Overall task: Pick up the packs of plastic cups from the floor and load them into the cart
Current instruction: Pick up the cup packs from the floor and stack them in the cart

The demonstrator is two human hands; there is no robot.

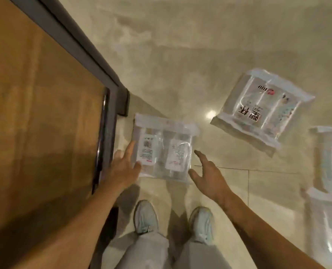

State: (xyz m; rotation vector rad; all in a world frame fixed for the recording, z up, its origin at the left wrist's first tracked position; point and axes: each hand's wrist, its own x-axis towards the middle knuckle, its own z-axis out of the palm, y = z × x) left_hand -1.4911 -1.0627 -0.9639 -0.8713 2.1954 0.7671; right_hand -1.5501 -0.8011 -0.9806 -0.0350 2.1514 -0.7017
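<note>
Underfoot, the floor is glossy beige tile with cloudy veining, a thin grout line running off to the right and a bright lamp glare between two of the packs. Along the left stands the cart, its flat brown deck framed by a dark metal rail that ends at a corner post.

A clear pack of plastic cups lies flat on the tile just beside that corner, label side up. The left hand reaches down at its left edge, fingers spread wide and holding nothing; it may be touching the wrapper, though motion blur hides this. The right hand hovers at the pack's right edge, also spread wide and empty.

A second pack lies tilted further out on the floor, and more packs sit at the right edge. Two pale sneakers stand just behind the nearest pack.
</note>
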